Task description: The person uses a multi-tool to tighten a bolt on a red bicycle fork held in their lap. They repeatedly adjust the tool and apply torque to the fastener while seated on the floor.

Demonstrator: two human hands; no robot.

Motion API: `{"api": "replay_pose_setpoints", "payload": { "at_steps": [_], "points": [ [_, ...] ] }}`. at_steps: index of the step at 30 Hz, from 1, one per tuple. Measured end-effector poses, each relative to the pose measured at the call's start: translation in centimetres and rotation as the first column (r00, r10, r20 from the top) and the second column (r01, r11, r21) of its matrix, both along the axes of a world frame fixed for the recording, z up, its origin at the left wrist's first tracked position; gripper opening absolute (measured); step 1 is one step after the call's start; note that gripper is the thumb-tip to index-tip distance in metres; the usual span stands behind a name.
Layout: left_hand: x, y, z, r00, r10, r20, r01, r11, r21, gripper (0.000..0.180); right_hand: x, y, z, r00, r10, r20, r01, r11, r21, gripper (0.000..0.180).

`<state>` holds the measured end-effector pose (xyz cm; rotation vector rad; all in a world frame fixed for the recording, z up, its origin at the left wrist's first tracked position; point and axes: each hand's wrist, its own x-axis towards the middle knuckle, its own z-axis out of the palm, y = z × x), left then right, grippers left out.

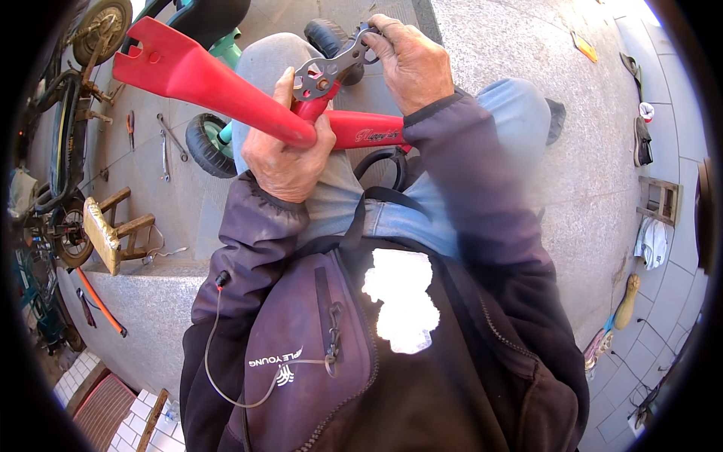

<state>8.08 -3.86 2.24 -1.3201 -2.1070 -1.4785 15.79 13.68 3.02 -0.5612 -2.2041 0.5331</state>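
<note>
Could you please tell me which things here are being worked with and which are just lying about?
In use:
- red frame, in the left hand
- flat holed wrench, in the right hand

Apparently lying about:
- orange-handled tool
- two wrenches
- small stool

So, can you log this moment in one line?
Left hand: gripping red tubular frame | Right hand: holding flat multi-hole wrench | Wrench end: over short red stub
</note>
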Motion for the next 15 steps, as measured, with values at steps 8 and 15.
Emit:
{"api": "replay_pose_setpoints", "payload": {
  "at_steps": [8, 15],
  "points": [
    [0.0, -0.1, 0.6, 0.994, 0.009, -0.112, -0.012, 1.0, -0.027, 0.058, -0.1, -1.1, -0.5, 0.997, -0.07, -0.038, 0.069, 0.997, -0.024, 0.026],
    [-0.1, 0.0, 0.3, 0.998, -0.046, -0.038, 0.047, 0.998, 0.029, 0.059, -0.5, -1.1, -1.8, 0.982, -0.046, -0.183, 0.031, 0.996, -0.084, 0.025]
  ]
}}
